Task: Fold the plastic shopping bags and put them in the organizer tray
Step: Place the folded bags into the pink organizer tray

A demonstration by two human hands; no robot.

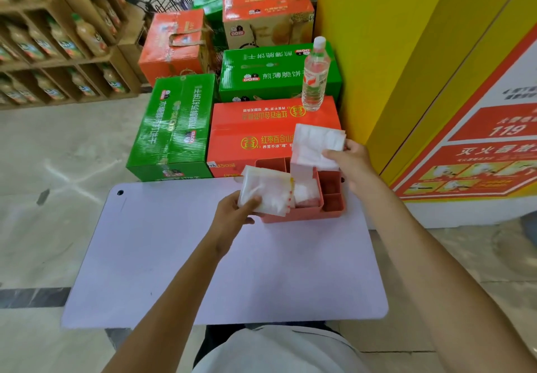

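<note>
Left hand (232,215) fingers pinch a folded bag (266,194) at the organizer tray (302,215) near-left corner. Right hand (353,160) fingers grip another folded bag (315,147) upright over the tray's middle. Tray sits at the surface (203,271) far edge, touching the red carton (261,131); water bottle (315,76) stands on it.

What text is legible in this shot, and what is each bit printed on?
"119": yellow wall poster.
"煎薄脆饼干": green carton behind the water bottle.
"红枣百合山": front of the red carton behind the organizer tray.
Smaller carton print, bottle label, shelf drinks: too blurred.
</note>
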